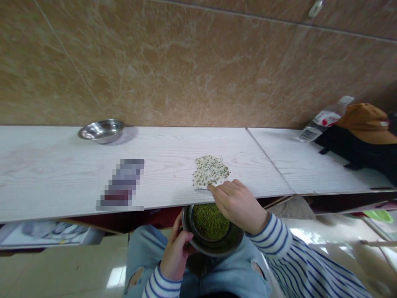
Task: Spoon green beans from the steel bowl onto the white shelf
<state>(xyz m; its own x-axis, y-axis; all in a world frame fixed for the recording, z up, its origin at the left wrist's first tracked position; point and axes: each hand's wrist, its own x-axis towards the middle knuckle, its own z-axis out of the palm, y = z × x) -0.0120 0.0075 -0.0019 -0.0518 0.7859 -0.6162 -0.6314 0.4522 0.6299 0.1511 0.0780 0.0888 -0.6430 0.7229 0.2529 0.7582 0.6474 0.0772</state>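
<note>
I'm watching the left hand gripping a bowl below the front edge of the bench, the right hand pinching a thin tool beside scattered grains.

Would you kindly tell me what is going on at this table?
A person's left hand grips a round dark metallic bowl of small green grains over the lap. The right hand holds a thin silvery tool. It is beside the near edge of a patch of mixed white and green grains on a white wood-grained table.
</note>
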